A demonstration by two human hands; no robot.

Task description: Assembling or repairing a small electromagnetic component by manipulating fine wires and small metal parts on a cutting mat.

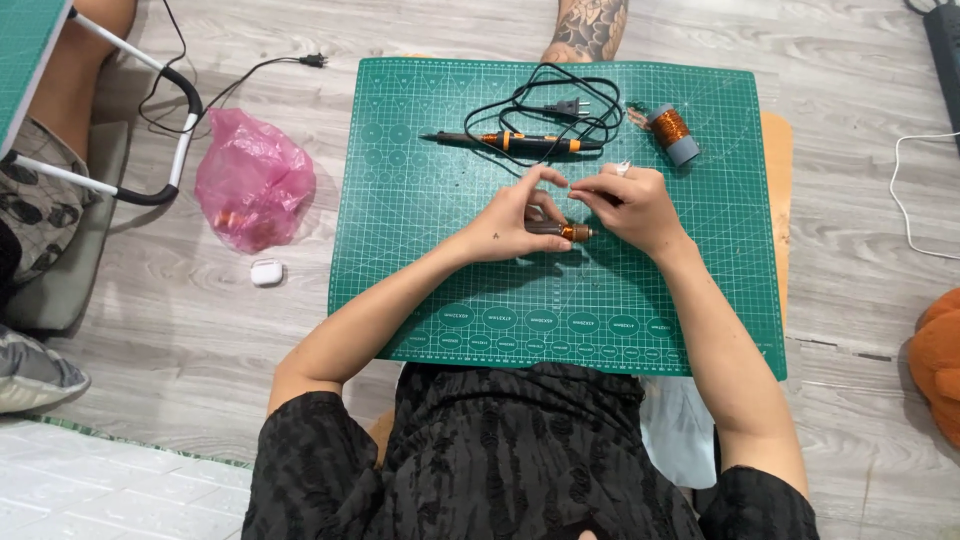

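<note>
My left hand (515, 218) and my right hand (632, 205) meet over the middle of a green cutting mat (430, 260). Between them lies a small dark rod wound with copper wire (572, 232). The left hand grips its dark end. The right hand's fingers pinch at something very thin near the coil, too fine to make out. Behind the hands lies a black and orange soldering iron (520, 141) with its coiled black cord and plug (560, 100). A grey spool of copper wire (673, 133) lies at the mat's far right.
A pink plastic bag (252, 178) and a small white earbud case (266, 272) sit on the grey wood floor left of the mat. A second person's tattooed leg (590, 28) is beyond the mat. A white cable (905, 195) and an orange plush thing (940, 365) lie to the right.
</note>
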